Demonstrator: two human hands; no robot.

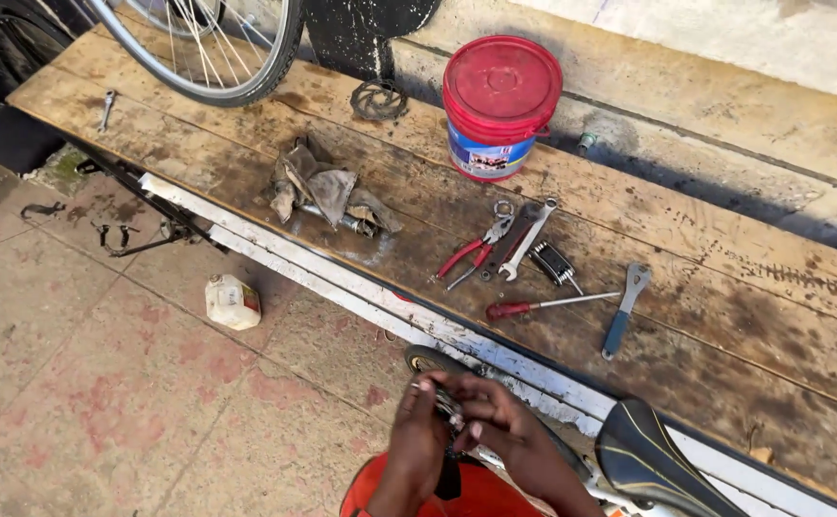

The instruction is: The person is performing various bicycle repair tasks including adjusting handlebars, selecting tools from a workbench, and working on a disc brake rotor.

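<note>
At the bottom centre, my left hand (416, 442) and my right hand (509, 431) are together around a small metal part (449, 407), fingers curled on it from both sides. The part looks like a short chain or cluster of metal pieces; I cannot make out more. A dark strap or handle hangs below it. A black bicycle saddle (643, 460) sits just right of my hands, and a small black tyre (428, 360) shows behind them.
A worn wooden bench (725, 316) carries red-handled pliers (471, 254), wrenches (525, 239), a red screwdriver (543, 305), a blue-handled tool (624, 311), a dirty rag (327, 191) and a red bucket (498, 105). A bicycle wheel (212, 57) stands at top left. A small white container (233, 302) lies on the tiled floor.
</note>
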